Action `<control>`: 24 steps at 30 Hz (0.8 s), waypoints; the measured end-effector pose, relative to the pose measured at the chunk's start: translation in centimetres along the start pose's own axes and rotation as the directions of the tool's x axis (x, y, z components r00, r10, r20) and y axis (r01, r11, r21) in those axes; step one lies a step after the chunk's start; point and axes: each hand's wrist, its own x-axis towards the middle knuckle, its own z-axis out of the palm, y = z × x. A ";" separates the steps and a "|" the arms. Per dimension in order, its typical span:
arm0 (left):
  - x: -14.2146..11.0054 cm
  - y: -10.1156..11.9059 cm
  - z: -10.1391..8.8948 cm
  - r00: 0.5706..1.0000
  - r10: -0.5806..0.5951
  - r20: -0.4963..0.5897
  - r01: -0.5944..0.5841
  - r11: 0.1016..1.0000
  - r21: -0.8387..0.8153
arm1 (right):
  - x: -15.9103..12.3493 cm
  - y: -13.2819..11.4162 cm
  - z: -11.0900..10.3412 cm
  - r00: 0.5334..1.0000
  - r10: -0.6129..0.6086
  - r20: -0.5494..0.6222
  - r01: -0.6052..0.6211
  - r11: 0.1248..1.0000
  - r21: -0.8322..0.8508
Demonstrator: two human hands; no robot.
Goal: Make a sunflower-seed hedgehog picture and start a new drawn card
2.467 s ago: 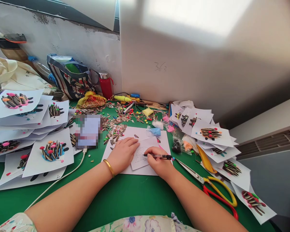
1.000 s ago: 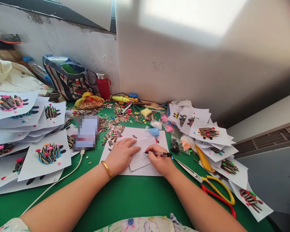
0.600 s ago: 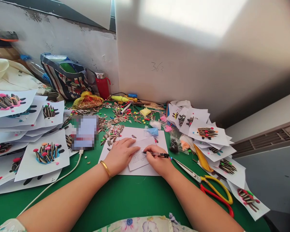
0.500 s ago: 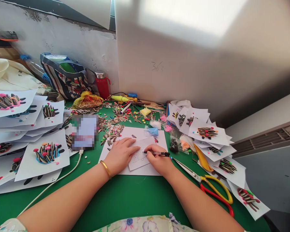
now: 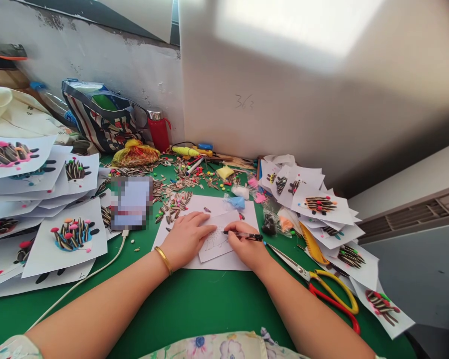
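In my right hand (image 5: 245, 247) is a black pen (image 5: 249, 236), its tip on a small white card (image 5: 213, 254). Thin dark lines are drawn on the card, partly covered by my fingers. My left hand (image 5: 187, 238) lies flat with fingers spread on the card's left edge, a gold bracelet (image 5: 163, 260) at the wrist. Under the card is a larger white sheet (image 5: 200, 203), with a few sunflower seeds near its edges. Just above the card sits a lump of blue clay (image 5: 236, 202).
Seed-picture cards pile up at left (image 5: 65, 239) and right (image 5: 322, 204). Scissors (image 5: 303, 271) and a yellow cutter (image 5: 312, 244) lie by my right forearm. A phone (image 5: 131, 202) with a white cable is at left. Loose seeds (image 5: 175, 187), a red flask (image 5: 159, 132) and a bag (image 5: 105, 117) stand behind.
The pen in my right hand has shifted very slightly over the card. My left hand stays in place. The whole view has moved a little.
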 end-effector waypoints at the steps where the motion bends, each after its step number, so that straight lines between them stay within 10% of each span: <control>1: 0.0 0.0 0.0 1.000 0.001 -0.001 -0.001 1.000 -0.001 | 0.0 0.0 0.0 1.000 0.005 0.000 -0.005 1.000 0.002; 24: 0.0 0.0 0.0 1.000 0.005 -0.015 -0.005 1.000 -0.018 | 0.2 0.1 -0.5 0.998 0.013 -0.065 -0.012 1.000 0.011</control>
